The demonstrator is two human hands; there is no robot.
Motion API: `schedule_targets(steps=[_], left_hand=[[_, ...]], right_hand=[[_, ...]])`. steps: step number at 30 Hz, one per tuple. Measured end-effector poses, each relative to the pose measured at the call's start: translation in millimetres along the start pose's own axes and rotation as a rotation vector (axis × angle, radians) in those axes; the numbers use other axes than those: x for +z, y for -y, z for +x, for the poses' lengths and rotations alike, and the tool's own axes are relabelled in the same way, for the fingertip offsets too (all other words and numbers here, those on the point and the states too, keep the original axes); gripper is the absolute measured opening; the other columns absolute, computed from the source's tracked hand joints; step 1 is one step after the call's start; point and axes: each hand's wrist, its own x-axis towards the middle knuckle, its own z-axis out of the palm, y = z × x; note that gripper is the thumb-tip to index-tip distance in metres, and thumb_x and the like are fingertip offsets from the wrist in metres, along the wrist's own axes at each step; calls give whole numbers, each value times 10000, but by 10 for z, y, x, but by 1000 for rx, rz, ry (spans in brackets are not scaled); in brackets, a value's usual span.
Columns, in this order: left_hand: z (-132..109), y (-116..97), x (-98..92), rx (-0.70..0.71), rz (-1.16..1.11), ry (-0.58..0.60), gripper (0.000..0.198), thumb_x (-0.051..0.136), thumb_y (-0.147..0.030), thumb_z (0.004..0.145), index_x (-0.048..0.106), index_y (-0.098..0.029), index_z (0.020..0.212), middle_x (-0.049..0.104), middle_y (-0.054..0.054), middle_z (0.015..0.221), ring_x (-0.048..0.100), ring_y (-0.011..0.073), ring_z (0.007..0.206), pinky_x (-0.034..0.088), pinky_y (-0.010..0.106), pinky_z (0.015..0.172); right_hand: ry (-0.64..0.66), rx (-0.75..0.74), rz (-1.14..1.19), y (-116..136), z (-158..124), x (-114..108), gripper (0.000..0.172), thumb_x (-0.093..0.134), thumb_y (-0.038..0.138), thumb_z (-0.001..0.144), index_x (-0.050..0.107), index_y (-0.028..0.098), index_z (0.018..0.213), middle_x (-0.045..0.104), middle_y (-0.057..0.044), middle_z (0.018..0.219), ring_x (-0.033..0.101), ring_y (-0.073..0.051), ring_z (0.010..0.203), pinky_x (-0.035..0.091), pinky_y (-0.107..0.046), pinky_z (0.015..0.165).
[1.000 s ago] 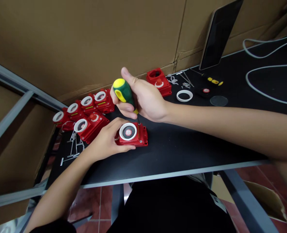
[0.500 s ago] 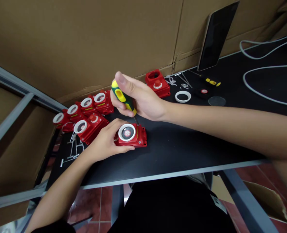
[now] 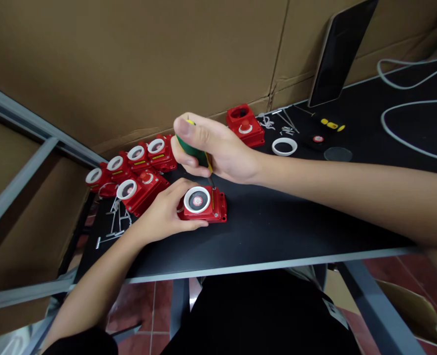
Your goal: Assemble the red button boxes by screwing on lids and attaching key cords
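Note:
My right hand (image 3: pixel 218 150) is closed round the green and yellow handle of a screwdriver (image 3: pixel 194 148), whose tip stands on the far right corner of a red box (image 3: pixel 213 209). The box has a white ring around a round window on top. My left hand (image 3: pixel 164 212) grips that box from its left side and holds it on the black table (image 3: pixel 277 222).
Several more red boxes (image 3: pixel 137 170) with white rings lie in a group at the left. Another red box (image 3: pixel 245 125), a loose white ring (image 3: pixel 284 146), small metal pins, a second screwdriver (image 3: pixel 331 124) and a dark disc lie further back. A tablet leans on the cardboard wall. White cables run at the right.
My right hand has turned on the screwdriver, so its fingers now cover most of the handle. The box and my left hand have stayed in place.

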Motion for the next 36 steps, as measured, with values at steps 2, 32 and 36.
schedule_targets(steps=[2, 32, 36], left_hand=[[0, 0, 3, 10, 7, -7, 668, 948, -665, 959, 706, -230, 1404, 801, 104, 1316, 807, 305, 1180, 676, 423, 1066], [-9, 0, -5, -26, -6, 9, 697, 932, -707, 955, 711, -232, 1415, 795, 129, 1410, 802, 344, 1274, 676, 447, 1090], [-12, 4, -10, -37, -9, 15, 704, 943, -709, 941, 716, -232, 1405, 796, 128, 1397, 798, 354, 1280, 673, 467, 1105]], right_hand=[[-22, -3, 9, -4, 3, -11, 633, 875, 730, 1029, 493, 229, 978, 612, 75, 742, 501, -56, 516, 361, -193, 475], [9, 33, 3, 14, -33, 89, 708, 690, 899, 1055, 433, 254, 918, 441, 111, 587, 264, -62, 433, 238, -191, 410], [11, 49, 6, 12, -19, 68, 721, 596, 924, 1085, 493, 238, 889, 433, 92, 576, 280, -72, 433, 250, -206, 409]])
